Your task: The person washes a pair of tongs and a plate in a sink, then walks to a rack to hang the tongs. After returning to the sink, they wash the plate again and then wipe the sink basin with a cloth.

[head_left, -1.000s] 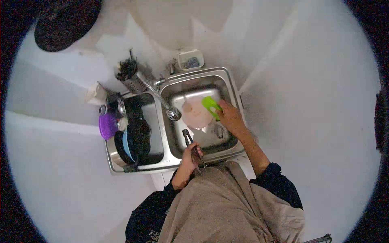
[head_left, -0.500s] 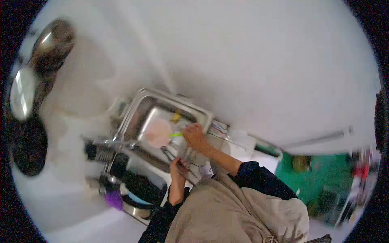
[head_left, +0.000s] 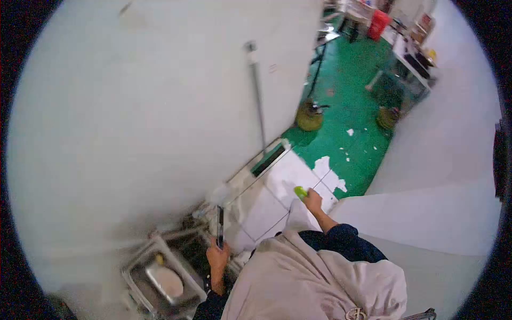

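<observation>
My left hand (head_left: 217,258) is closed around the lower end of a long, narrow dark utensil (head_left: 220,226), which points up and away from me; its exact kind I cannot tell. To the right, over the white tiles, my right hand (head_left: 312,201) grips a bright yellow-green object (head_left: 300,192) that sticks out past the fingers. The steel sink (head_left: 140,265) lies at lower left, to the left of my left hand. In its basin are a pale pink round item (head_left: 169,282) and a small yellow item (head_left: 159,258).
White floor tiles (head_left: 265,212) lead to a green floor (head_left: 341,85) with white patches. A dark grate (head_left: 268,160) and an upright pole (head_left: 258,101) are by the wall. A brownish round container (head_left: 310,116) stands beyond, with a red bin (head_left: 378,25) farther back.
My view and body have swung right, away from the sink. Both hands have left the basin area, still holding the dark utensil and the green object, and are now farther apart.
</observation>
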`<state>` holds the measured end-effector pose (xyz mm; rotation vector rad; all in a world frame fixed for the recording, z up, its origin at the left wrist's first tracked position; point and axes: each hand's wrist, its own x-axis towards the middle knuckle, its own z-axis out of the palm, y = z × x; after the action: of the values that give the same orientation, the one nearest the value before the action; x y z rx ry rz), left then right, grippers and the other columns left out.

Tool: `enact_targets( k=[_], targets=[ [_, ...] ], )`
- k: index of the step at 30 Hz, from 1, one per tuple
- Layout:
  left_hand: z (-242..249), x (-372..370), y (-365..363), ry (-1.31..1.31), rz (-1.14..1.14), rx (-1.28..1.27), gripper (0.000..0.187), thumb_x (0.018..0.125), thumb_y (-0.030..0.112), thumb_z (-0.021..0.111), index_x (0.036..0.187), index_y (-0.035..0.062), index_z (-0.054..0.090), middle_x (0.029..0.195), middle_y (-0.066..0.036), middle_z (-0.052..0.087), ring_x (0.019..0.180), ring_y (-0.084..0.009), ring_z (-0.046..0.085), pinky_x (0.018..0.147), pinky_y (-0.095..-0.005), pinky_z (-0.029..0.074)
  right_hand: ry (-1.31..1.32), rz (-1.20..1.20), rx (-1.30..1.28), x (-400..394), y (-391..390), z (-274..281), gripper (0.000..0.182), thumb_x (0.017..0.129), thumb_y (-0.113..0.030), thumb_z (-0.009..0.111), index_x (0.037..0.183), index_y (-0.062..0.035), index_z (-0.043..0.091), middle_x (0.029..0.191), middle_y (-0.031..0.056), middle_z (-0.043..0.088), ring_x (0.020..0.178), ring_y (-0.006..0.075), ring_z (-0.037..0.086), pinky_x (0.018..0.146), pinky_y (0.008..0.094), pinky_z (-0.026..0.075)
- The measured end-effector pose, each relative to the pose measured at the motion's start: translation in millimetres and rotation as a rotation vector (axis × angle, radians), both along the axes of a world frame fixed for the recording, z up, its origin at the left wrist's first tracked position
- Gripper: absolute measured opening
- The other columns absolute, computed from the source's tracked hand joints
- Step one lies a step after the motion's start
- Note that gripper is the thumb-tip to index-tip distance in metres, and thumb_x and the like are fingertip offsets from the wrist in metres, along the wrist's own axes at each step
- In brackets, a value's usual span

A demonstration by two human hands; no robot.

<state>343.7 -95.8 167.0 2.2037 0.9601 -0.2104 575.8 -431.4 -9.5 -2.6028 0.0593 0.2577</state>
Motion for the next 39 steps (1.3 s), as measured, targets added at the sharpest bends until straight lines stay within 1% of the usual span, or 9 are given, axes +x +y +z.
enact_targets(
  k=[1,5,12,22,26,28,33,35,39],
  targets=[
    [-7,25,-17,0.062,-0.098,0.027,0.049,0.080,0.031,0.059,0.114,-0.0023,0.048,0.083,-0.026,0.060,0.076,-0.0410,0.060,0.068,-0.0483,0.045,0.087,-0.233,0.020,11,-41,0,0.029,0.067,-0.029,0.069,0.075,-0.0031,0.058,0.075,0.0165,0.062,0.074,0.0350,0.060,0.064,0.0435,0.046],
    [-33,146,-92,0.215,-0.445,0.185,0.044,0.079,0.027,0.058,0.113,0.0012,0.046,0.079,-0.025,0.060,0.075,-0.0428,0.059,0.067,-0.0504,0.045,0.127,-0.502,-0.022,60,-194,-54,0.030,0.063,-0.028,0.073,0.073,-0.0025,0.059,0.077,0.0150,0.064,0.073,0.0308,0.062,0.065,0.0407,0.047],
    [-18,354,-227,-0.146,-0.552,0.061,0.031,0.078,0.022,0.058,0.100,0.0041,0.045,0.085,-0.026,0.060,0.079,-0.0445,0.058,0.068,-0.0518,0.045,0.081,-0.791,0.154,215,-305,-5,0.030,0.064,-0.023,0.075,0.078,-0.0038,0.058,0.073,0.0134,0.062,0.068,0.0270,0.061,0.063,0.0377,0.047],
    [-32,692,-381,-0.292,-0.802,-0.149,0.038,0.079,0.023,0.059,0.109,0.0032,0.046,0.092,-0.024,0.060,0.088,-0.0430,0.056,0.073,-0.0477,0.044,0.055,-0.661,-0.073,364,-437,17,0.039,0.073,-0.040,0.067,0.088,-0.0051,0.057,0.082,0.0171,0.062,0.076,0.0367,0.060,0.066,0.0459,0.047],
    [-20,832,-457,-0.492,-0.891,-0.146,0.037,0.080,0.023,0.060,0.109,0.0038,0.048,0.091,-0.024,0.059,0.086,-0.0429,0.056,0.072,-0.0479,0.044,0.142,-0.689,-0.293,337,-508,-7,0.037,0.073,-0.038,0.066,0.085,-0.0046,0.056,0.078,0.0156,0.061,0.074,0.0372,0.060,0.066,0.0470,0.048],
    [-1,896,-495,-0.412,-0.930,-0.220,0.037,0.079,0.022,0.060,0.109,0.0034,0.048,0.090,-0.024,0.060,0.085,-0.0425,0.057,0.072,-0.0473,0.045,0.225,-0.869,-0.245,339,-520,20,0.021,0.070,-0.021,0.063,0.079,-0.0027,0.058,0.079,0.0193,0.062,0.079,0.0380,0.059,0.070,0.0478,0.046],
    [10,1036,-584,-0.380,-0.945,-0.251,0.037,0.079,0.020,0.061,0.109,0.0028,0.048,0.088,-0.022,0.060,0.083,-0.0413,0.058,0.071,-0.0451,0.045,0.346,-1.094,-0.233,358,-570,-5,0.018,0.069,-0.018,0.061,0.073,-0.0003,0.057,0.078,0.0226,0.061,0.079,0.0394,0.059,0.070,0.0481,0.047],
    [-3,1094,-620,-0.383,-0.941,-0.205,0.037,0.078,0.018,0.062,0.108,0.0027,0.047,0.088,-0.021,0.060,0.083,-0.0406,0.058,0.070,-0.0445,0.046,0.335,-0.921,-0.279,381,-609,-43,0.017,0.069,-0.017,0.059,0.073,-0.0004,0.058,0.078,0.0231,0.061,0.078,0.0400,0.059,0.069,0.0483,0.046],
    [-6,1194,-680,-0.291,-0.812,-0.234,0.036,0.078,0.018,0.063,0.107,0.0022,0.048,0.088,-0.019,0.059,0.082,-0.0351,0.059,0.071,-0.0412,0.045,0.392,-0.871,-0.241,548,-698,-37,0.018,0.070,-0.018,0.057,0.072,-0.0005,0.060,0.080,0.0240,0.060,0.077,0.0403,0.058,0.068,0.0471,0.046]
  ],
)
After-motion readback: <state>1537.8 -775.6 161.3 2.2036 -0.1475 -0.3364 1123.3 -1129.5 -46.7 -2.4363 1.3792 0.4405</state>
